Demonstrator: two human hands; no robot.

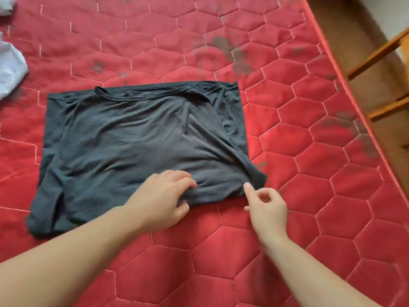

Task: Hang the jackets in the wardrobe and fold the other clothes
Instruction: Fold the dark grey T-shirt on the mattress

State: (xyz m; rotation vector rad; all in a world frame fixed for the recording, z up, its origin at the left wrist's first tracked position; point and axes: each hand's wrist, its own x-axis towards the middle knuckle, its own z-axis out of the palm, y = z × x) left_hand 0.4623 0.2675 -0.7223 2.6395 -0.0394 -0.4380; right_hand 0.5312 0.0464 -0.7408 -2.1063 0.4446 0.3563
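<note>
Lying mid-mattress (pixel 287 120), dark grey shirt (pixel 137 140) partly folded, wrinkled, neckline toward 12 o'clock. Left hand (pixel 162 197) pinches its near hem, fingers on top, thumb under. Right hand (pixel 266 206) at shirt's 4 o'clock corner, fingers loosely curled, gripping nothing. White cloth (pixel 11 65) at 10 o'clock.

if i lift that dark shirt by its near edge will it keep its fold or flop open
Probably flop: the dark shirt looks thin and limp, rippling with soft wrinkles and bunching under the left hand. Its folded-in side near the right hand lies loose, so it would likely slide out. It seems light, so dragging it over the red quilt may crumple it.
</note>
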